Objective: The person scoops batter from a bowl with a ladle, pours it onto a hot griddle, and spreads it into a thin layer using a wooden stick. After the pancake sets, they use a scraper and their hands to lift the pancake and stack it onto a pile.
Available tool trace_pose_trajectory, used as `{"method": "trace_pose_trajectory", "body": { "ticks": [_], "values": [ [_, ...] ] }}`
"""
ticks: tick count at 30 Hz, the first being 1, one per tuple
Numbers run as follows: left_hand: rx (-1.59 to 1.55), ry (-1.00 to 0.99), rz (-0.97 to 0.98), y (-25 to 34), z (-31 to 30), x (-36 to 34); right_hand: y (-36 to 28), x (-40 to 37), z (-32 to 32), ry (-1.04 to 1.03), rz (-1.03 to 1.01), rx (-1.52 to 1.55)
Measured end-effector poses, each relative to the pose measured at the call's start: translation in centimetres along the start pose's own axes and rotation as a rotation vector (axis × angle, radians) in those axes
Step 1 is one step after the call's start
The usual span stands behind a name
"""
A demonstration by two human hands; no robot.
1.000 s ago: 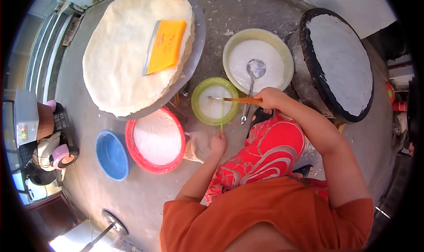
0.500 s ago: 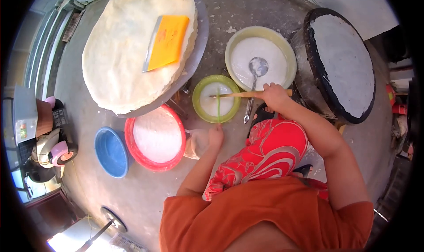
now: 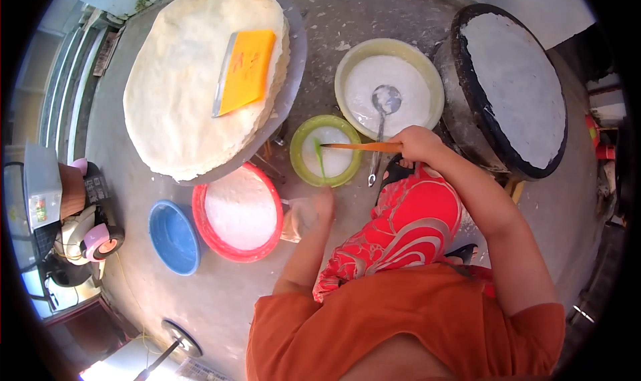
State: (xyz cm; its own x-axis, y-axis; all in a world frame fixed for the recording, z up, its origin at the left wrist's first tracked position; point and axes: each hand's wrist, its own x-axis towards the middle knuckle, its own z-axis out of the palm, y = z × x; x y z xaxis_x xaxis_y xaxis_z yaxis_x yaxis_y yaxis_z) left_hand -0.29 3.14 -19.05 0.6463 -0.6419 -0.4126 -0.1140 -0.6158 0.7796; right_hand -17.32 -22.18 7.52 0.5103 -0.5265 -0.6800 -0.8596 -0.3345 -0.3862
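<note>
My right hand (image 3: 419,144) is closed around a flat wooden stick (image 3: 367,146). The stick reaches left across a small green bowl (image 3: 298,170) of white liquid (image 3: 337,159). At the bowl's near rim, my left hand (image 3: 324,204) is closed on the lower end of a thin bright-green strip-like tool (image 3: 320,159). Over the liquid, the tool's upper end meets the stick's tip. Behind my right hand sits a larger pale yellow basin (image 3: 342,74) of white batter, with a metal ladle (image 3: 382,124) resting in it.
Far left, a yellow scraper (image 3: 246,72) lies on a stack of thin round sheets (image 3: 180,80). A black-rimmed round pan (image 3: 461,80) coated in white stands at right. A red basin (image 3: 220,244) of white powder and a blue basin (image 3: 175,237) sit on the floor at left.
The green tool has tilted, its upper end swinging left. The stick's tip has shifted slightly left along with it. Both hands keep their hold, and the view has shifted a little.
</note>
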Motion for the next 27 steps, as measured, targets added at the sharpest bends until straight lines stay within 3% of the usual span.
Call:
{"method": "trace_pose_trajectory", "body": {
  "ticks": [3,5,7,8,10,12,14,16,22,27],
  "values": [
    [0.051,-0.047,0.017,-1.5,-0.2,2.0,2.3,-2.3,-1.4,0.062,-0.040,-0.059],
    [0.120,-0.037,0.079,-2.4,0.2,1.8,4.3,-4.9,-2.0,0.233,-0.191,-0.003],
    [0.139,-0.083,0.341,-0.4,-0.4,0.9,6.3,-7.0,-2.5,0.286,-0.152,0.066],
    [0.139,-0.097,0.356,1.3,-0.5,0.4,7.2,-8.1,-2.7,0.387,-0.068,0.102],
    [0.036,-0.148,-0.133,8.5,-1.9,-2.4,7.8,-10.1,-3.5,0.495,0.028,0.139],
    [0.126,-0.143,-0.010,10.4,-2.4,-3.6,7.6,-11.7,-4.3,0.576,0.271,-0.191],
    [0.220,-0.133,0.116,10.7,-2.5,-4.1,8.2,-12.5,-4.1,0.584,0.274,-0.201],
    [0.537,0.040,0.172,10.8,-2.2,-5.0,8.5,-13.0,-3.5,0.587,0.274,-0.209],
    [0.435,-0.039,0.271,12.5,-3.4,-6.5,8.1,-12.6,-1.3,0.514,0.244,-0.231],
    [0.459,-0.022,0.350,11.2,-3.2,-6.9,9.3,-10.7,0.4,0.490,0.177,-0.017]
  ]
}}
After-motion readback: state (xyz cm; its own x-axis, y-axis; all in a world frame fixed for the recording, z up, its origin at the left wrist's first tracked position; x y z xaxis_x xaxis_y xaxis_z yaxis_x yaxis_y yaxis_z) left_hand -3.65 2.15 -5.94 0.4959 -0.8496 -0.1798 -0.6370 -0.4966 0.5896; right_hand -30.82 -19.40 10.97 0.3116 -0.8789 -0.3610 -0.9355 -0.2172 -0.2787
